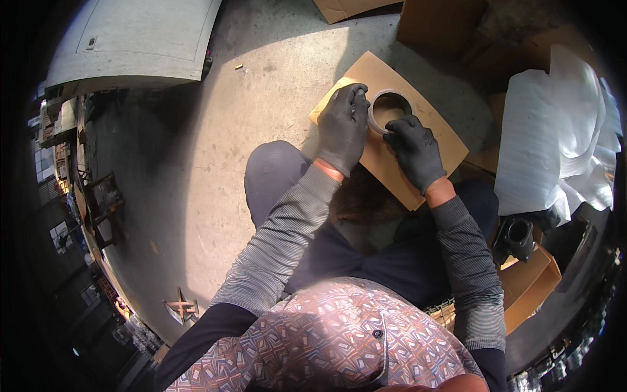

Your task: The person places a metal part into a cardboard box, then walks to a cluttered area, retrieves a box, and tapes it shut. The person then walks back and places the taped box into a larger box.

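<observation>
Right hand (416,147) grip closed on ring's (372,119) near edge, over carton (382,160); left hand (344,124) curled, hold unclear. Best keep ring steady, level.

1. Floor: I see a scuffed concrete floor (219,147), stained in places.
2. Light: Bright sunlight covers the middle of the floor. A shadow (147,202) borders it on the left; a second shaded area lies at upper right.
3. Housing: A pale grey cabinet-like housing (144,46) with a recessed latch (91,43) stands at upper left.
4. Furniture: A dark open-framed stand (104,208) occupies the left side; a small wooden stand (181,305) is located below.
5. Windows: A paned window (61,236) glows at far left.
</observation>
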Demonstrator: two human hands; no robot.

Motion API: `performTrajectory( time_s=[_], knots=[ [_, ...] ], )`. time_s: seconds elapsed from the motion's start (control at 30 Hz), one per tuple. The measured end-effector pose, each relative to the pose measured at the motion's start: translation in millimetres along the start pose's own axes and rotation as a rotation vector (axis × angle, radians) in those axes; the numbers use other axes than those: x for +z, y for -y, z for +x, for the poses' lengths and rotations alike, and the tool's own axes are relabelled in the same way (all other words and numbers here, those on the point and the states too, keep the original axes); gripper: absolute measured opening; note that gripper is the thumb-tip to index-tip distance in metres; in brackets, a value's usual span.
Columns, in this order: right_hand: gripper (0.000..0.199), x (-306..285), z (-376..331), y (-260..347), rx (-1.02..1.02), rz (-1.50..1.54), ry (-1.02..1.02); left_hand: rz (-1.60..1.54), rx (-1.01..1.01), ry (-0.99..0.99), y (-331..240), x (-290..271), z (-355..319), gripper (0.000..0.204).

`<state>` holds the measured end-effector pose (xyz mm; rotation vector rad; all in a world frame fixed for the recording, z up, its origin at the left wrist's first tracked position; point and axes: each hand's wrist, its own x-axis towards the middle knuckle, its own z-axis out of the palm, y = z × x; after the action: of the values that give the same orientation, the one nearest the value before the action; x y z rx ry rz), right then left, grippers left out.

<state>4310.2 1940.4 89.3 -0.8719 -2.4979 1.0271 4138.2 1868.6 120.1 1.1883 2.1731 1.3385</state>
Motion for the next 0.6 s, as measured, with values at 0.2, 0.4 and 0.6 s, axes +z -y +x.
performTrajectory(
  time_s=[0.2, 0.4, 0.6],
  knots=[
    [0.011, -1.8, 2.1, -5.3, -0.053, -0.012, 0.017, 0.010, 0.009, 0.344, 0.1, -17.2, 4.0, 0.028],
    [0.015, -3.8, 1.7, -4.1, 0.025, 0.001, 0.042, -0.247, -0.073, 0.573, 12.5, -31.3, 10.8, 0.028],
    [0.019, -5.6, 3.6, -3.9, 0.051, 0.113, 0.047, -0.355, -0.073, 0.475, 26.3, -17.1, 19.6, 0.023]
  ],
)
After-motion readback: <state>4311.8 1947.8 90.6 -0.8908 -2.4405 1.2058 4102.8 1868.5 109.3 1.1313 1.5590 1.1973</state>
